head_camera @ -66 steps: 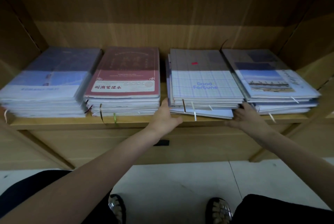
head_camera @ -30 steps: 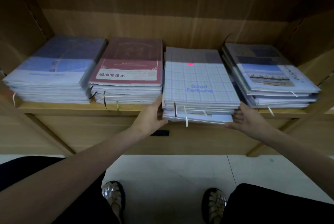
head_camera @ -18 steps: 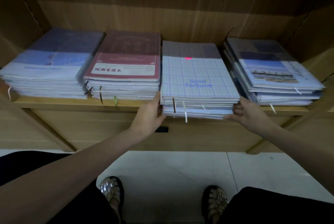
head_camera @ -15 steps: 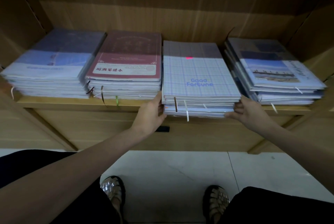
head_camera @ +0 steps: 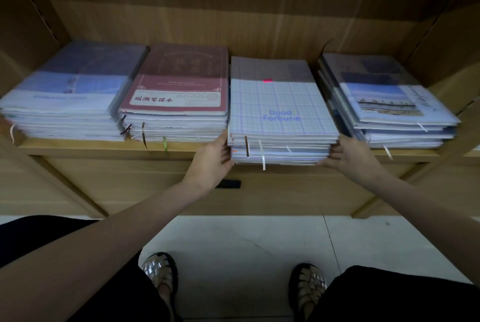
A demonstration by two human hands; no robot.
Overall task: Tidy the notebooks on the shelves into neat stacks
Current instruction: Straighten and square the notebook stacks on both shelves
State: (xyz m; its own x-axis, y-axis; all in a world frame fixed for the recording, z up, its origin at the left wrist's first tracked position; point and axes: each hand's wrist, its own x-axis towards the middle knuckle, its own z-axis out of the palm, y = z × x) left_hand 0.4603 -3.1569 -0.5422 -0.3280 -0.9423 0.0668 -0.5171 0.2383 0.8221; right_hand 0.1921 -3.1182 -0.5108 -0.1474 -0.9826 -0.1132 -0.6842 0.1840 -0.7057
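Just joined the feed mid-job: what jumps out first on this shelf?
Four notebook stacks line the wooden shelf. The left hand and right hand flank the grid-covered "Good Fortune" stack, third from the left, whose front overhangs the shelf edge. Beside it on the left sits a red-covered stack.

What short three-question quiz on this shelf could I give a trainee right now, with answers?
1. True or false: four notebook stacks sit on the shelf.
2. Which stack do both hands touch? A. red-covered stack B. Good Fortune stack C. far-left stack
3. Fill in: the Good Fortune stack's front edge ___ the shelf edge.

Key:
1. True.
2. B: the left hand and right hand press its two sides.
3. Overhangs.
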